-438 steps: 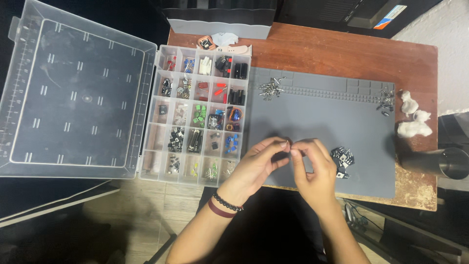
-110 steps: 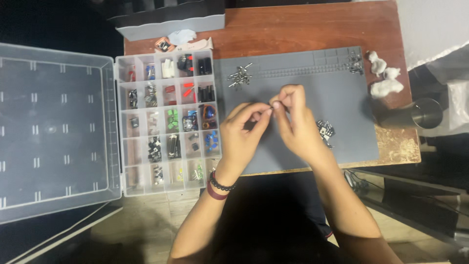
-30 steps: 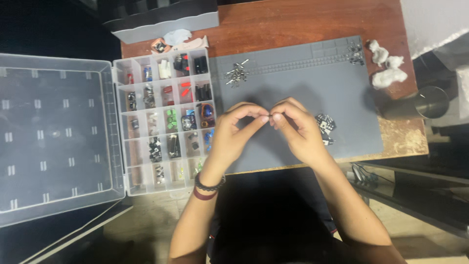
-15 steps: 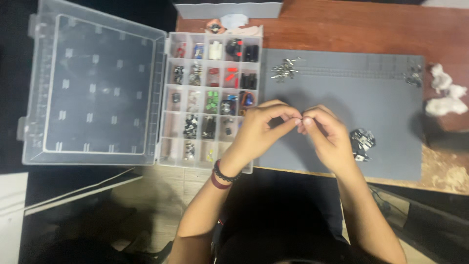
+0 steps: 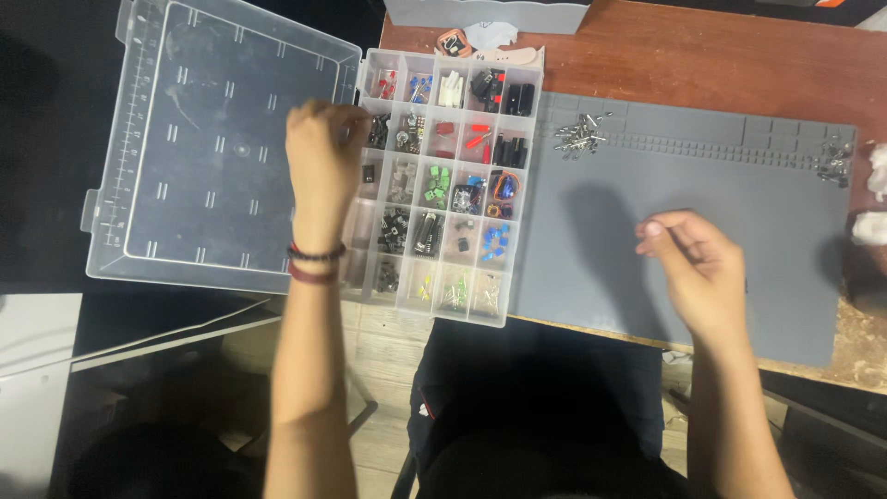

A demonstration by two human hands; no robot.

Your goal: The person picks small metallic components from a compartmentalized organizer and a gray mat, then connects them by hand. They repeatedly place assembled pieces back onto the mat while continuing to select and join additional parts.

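Our left hand [image 5: 319,157] over left edge of parts organizer [image 5: 442,180], fingertips curled at upper-left compartments; grip contents we cannot tell. Our right hand [image 5: 698,268] above grey mat [image 5: 601,231], fingers pinched narrow, held item not visible. Organizer on counter [image 5: 702,65], lid [image 5: 217,139] open leftward. Metal parts cluster [image 5: 577,137] at mat's top-left.

A brown wooden table [image 5: 702,65] fills the upper right of the frame. On it lie a grey mat [image 5: 601,268] at right, a clear compartment box [image 5: 443,176] at centre, and a grey bin [image 5: 485,14] at the top edge.
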